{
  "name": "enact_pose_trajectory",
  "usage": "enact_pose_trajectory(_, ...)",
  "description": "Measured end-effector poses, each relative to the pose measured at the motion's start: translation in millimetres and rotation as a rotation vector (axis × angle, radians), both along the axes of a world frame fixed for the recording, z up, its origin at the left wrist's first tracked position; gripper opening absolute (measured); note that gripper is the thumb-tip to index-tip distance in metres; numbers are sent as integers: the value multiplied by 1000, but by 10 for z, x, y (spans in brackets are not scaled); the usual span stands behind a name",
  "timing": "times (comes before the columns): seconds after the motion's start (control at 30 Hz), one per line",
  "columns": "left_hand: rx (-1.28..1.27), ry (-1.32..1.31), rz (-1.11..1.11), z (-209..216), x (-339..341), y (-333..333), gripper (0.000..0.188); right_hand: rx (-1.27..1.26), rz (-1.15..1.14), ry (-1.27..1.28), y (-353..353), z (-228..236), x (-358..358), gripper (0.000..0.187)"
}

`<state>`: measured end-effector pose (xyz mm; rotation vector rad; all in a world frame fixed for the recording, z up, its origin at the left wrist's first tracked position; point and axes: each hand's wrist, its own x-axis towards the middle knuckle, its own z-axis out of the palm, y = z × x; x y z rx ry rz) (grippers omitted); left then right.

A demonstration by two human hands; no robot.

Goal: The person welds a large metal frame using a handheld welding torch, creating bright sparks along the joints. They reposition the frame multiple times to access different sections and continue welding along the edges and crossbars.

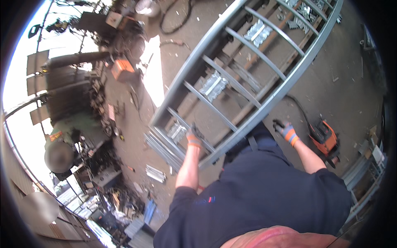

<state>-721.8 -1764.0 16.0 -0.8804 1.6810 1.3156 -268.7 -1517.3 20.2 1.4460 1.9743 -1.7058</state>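
Note:
A large grey metal frame (248,62) with long side rails and several crossbars stretches from the centre to the top right. My left hand (193,138), in a dark glove with an orange cuff, is closed around a crossbar near the frame's lower end. My right hand (286,131), gloved with an orange and blue cuff, hangs just right of the frame's outer rail with its fingers spread and holds nothing. My dark blue shirt (256,198) fills the lower middle.
An orange welding machine (324,138) with a black cable sits on the floor at the right. Another orange machine (122,68) stands upper left. A bundle of grey bars (163,151) and shiny metal pieces (213,84) lie under the frame. Cluttered benches (95,165) line the left.

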Motion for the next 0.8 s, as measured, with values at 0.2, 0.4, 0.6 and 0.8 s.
enact_pose_trajectory(0.2, 87, -98, -88, 228, -64, -64, 46, 166, 414, 123, -52, 610, 4, 30)
enact_pose_trajectory(0.4, 16, -167, -55, 650, 10, 36, 42, 286, 339, 354, 175, 737, -328, 24)
enact_pose_trajectory(0.6, -31, -244, -82, 1353, 141, 107, 32, 334, -83, 628, 734, 640, -1640, 83)
enact_pose_trajectory(0.8, 81, -488, -170, 2230, -156, 152, 27, 506, -56, 1288, 1087, 1455, -2364, 46)
